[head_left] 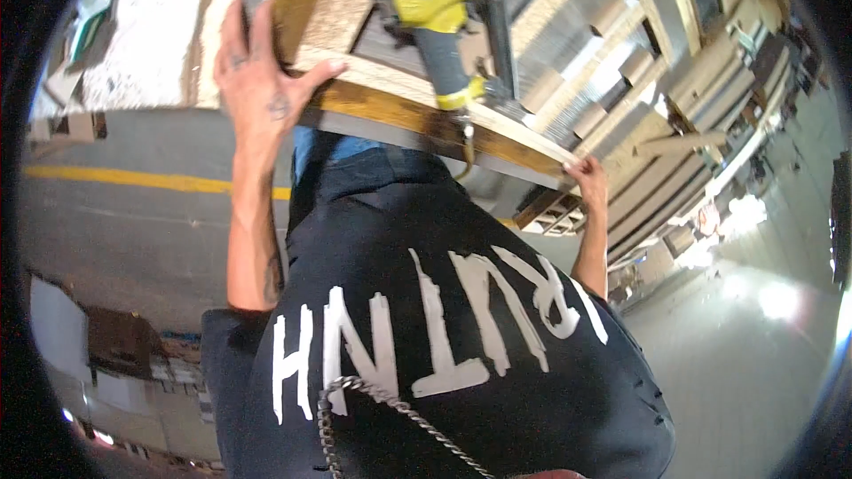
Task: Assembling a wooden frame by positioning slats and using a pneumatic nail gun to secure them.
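Note:
My left hand lies on the near left corner of a wooden frame, its fingers and thumb spread over the wood. At the right end of the frame's near rail, my right hand is closed on the wood, with finger and thumb at its edge. Between my hands, a yellow and black nail gun rests on the frame, its handle toward me. A hose hangs from the handle over the near edge.
Crosspieces and short wooden blocks sit within the frame. A pale board lies at the far left. Stacked wooden boards stand to the right. The grey floor carries a yellow line.

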Tool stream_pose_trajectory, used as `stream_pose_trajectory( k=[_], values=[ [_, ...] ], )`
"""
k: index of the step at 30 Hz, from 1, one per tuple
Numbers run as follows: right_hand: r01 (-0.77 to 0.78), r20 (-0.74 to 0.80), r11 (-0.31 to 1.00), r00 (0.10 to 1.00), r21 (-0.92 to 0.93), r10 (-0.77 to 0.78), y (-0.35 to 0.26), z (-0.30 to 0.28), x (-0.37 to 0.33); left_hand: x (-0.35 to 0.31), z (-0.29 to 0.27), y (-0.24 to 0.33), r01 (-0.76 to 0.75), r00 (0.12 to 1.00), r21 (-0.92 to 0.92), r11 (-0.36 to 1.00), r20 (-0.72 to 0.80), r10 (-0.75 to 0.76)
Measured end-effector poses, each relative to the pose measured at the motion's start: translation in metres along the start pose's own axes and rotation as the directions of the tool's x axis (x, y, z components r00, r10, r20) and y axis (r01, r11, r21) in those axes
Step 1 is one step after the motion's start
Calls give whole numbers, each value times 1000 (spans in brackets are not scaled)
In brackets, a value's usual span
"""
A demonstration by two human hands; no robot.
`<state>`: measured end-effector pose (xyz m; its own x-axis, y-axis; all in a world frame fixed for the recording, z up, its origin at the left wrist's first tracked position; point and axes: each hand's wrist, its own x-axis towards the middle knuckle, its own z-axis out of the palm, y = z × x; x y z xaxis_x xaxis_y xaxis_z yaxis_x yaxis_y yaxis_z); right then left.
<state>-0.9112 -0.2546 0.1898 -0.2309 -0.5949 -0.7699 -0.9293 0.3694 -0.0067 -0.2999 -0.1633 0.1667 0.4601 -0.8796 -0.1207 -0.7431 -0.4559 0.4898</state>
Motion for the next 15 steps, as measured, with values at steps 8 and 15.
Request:
stream_pose_trajectory(
  k=[8,15],
  values=[
    [-12,-43,996,999,-86,8,-34,-15,-4,-1,5,-3,-15,999,7,1000,35,14],
    [97,61,922,995,-376,-80,-19,-24,21,-1,7,-2,13,1000,32,999,17,-13]
  ],
)
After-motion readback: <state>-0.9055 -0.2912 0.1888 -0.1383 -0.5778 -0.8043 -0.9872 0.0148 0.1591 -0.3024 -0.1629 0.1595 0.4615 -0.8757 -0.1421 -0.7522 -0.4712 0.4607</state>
